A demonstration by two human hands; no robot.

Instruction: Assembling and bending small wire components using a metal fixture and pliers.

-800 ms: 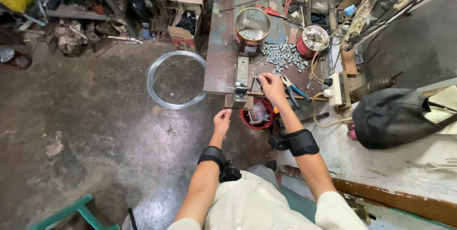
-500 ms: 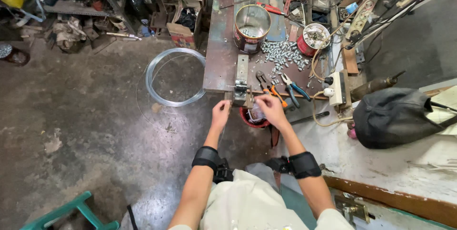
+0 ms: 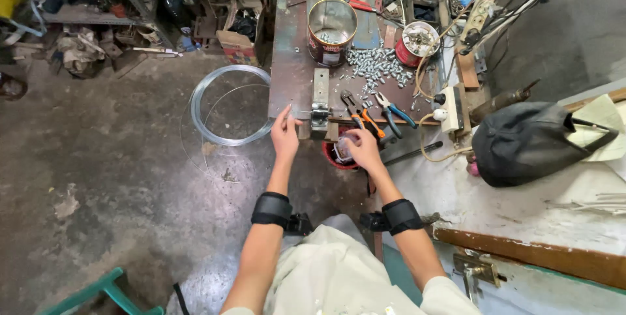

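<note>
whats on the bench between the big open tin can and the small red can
Head view: a heap of small silvery metal pieces lies between the big tin can and the small red can.

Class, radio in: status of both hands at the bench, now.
Left hand pinching thin wire at the small vise. Right hand over red tub. Pliers beside, clear.

Left hand (image 3: 285,135) rose to the wire (image 3: 295,112).

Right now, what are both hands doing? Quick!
Left hand: pinching thin wire at the bench edge.
Right hand: curled over the red tub; grip unclear.
</note>
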